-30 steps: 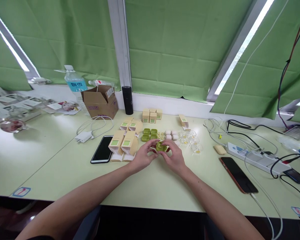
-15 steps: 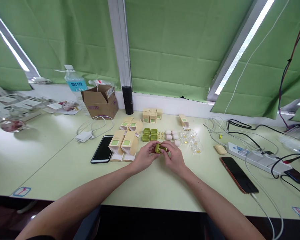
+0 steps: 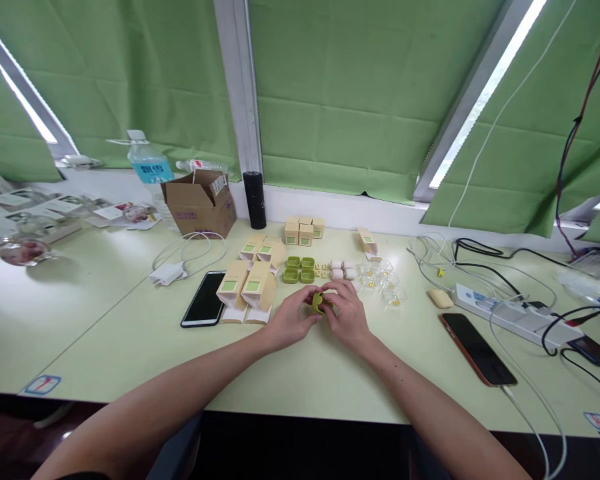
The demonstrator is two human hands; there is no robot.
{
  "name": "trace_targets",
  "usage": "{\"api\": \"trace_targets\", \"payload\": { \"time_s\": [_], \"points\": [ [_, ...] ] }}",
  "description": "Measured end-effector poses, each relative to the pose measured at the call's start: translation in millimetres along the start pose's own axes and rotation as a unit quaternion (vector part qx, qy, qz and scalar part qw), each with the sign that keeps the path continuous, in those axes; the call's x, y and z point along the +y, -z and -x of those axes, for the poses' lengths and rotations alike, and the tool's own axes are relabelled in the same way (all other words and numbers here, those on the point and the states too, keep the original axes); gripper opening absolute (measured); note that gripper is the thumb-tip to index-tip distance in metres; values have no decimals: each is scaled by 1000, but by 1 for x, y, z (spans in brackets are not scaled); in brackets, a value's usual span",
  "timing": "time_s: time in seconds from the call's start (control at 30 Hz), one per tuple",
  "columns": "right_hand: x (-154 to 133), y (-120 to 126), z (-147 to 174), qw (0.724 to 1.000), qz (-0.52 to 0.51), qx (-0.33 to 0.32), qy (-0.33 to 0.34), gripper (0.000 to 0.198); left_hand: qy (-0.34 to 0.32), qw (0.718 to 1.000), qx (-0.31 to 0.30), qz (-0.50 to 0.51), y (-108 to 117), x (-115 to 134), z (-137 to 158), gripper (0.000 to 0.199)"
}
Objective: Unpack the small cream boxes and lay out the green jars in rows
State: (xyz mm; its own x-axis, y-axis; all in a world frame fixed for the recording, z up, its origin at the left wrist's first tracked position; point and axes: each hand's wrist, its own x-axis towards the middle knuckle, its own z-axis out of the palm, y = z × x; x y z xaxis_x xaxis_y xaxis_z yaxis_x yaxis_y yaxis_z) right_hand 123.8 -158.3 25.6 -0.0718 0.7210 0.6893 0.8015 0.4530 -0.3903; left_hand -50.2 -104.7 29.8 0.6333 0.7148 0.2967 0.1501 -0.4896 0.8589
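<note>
Between my two hands, above the middle of the table, is a small olive-green container (image 3: 319, 304) with a square shape. My left hand (image 3: 291, 319) grips its left side with the fingertips. On the other side, the fingers of my right hand (image 3: 349, 315) close around it and hide part of it. Just beyond lie several matching green containers (image 3: 307, 275) in two rows, and tiny yellowish pieces (image 3: 324, 274) next to them. Pale pink rounded blocks (image 3: 337, 274) and clear plastic cups (image 3: 393, 295) sit further right. Open beige cartons (image 3: 258, 284) lie left of my left hand.
Small closed beige boxes (image 3: 305, 235) stand at the back. Left are a black phone (image 3: 203, 300), a charger (image 3: 168, 274), a brown cardboard box (image 3: 200, 215) and a black cylinder (image 3: 255, 200). Right are another phone (image 3: 479, 350), a power strip (image 3: 515, 317) and loose cables.
The green container has turned in my fingers and shows a different side. My left thumb has shifted down off it, and my right hand has moved slightly over the nearest pink block.
</note>
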Motion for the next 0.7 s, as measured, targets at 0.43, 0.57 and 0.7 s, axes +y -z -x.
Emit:
{"api": "trace_targets", "payload": {
  "time_s": [0.43,0.57,0.7],
  "points": [
    [2,-2,1,999,39,4,5,14,20,992,7,-124,2,7,-2,29],
    [2,1,-1,999,38,26,6,13,32,990,23,-137,3,1,-3,29],
    [4,6,-3,997,31,67,-24,11,51,988,51,-140,4,-12,-5,33]
  ]
}}
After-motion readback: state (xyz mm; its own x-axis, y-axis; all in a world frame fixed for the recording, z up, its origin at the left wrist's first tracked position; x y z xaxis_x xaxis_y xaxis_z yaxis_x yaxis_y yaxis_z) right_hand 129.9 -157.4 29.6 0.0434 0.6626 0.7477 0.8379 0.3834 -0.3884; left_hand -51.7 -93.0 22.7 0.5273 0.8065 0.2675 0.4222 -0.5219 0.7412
